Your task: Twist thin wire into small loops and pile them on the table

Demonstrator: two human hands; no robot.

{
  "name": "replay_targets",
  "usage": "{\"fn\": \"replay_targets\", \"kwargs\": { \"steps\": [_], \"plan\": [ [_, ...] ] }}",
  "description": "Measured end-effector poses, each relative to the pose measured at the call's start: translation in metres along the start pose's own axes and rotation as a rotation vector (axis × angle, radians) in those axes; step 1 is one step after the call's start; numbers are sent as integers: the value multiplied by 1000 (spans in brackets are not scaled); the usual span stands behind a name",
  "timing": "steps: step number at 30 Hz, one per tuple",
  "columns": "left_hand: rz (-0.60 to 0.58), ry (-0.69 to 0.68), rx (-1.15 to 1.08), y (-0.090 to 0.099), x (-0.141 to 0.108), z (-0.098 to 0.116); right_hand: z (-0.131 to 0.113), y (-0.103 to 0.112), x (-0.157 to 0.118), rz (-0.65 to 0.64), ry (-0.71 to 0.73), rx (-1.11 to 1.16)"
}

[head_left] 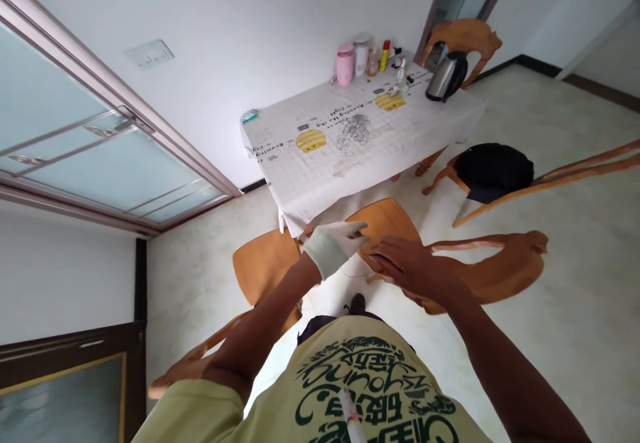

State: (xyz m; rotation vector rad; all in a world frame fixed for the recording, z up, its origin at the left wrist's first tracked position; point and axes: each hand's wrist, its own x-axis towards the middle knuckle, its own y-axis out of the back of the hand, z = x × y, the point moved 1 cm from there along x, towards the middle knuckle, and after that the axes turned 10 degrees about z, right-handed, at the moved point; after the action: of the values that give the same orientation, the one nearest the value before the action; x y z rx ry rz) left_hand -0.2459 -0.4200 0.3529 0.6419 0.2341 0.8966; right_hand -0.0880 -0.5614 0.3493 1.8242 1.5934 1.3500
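Note:
My left hand (336,246) wears a white knit glove with a pale green cuff. Its fingers stretch out to the right, apart from one another, with nothing seen in them. Close beside it is my bare right hand (406,262), palm down, fingers loosely bent and pointing towards the glove. A narrow gap appears between the two hands, and I see no object there. Both are held in front of my body, above a wooden chair seat (393,216) that they partly cover.
Ahead stands a table with a patterned white cloth (320,180). On it are a steel kettle (443,76), a pink canister (345,64) and several small bottles. Wooden chairs surround me: one at left (265,263), another holding a black item (495,170). A frosted-glass door (75,116) is at left.

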Motion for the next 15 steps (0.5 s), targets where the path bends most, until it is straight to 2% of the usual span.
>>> {"fn": "replay_targets", "kwargs": {
  "steps": [3, 11, 13, 15],
  "plan": [
    [-54, -95, 203, -17, 26, 0, 22, 1, 9, 16, 22, -18],
    [-163, -345, 558, -45, 85, -12, 64, -2, 29, -14, 51, -115],
    [-167, -351, 582, -56, 107, -14, 81, -6, 34, -8, 36, -123],
    [-163, -298, 564, -65, 132, -15, 102, -12, 40, 28, 6, -121]
  ]
}}
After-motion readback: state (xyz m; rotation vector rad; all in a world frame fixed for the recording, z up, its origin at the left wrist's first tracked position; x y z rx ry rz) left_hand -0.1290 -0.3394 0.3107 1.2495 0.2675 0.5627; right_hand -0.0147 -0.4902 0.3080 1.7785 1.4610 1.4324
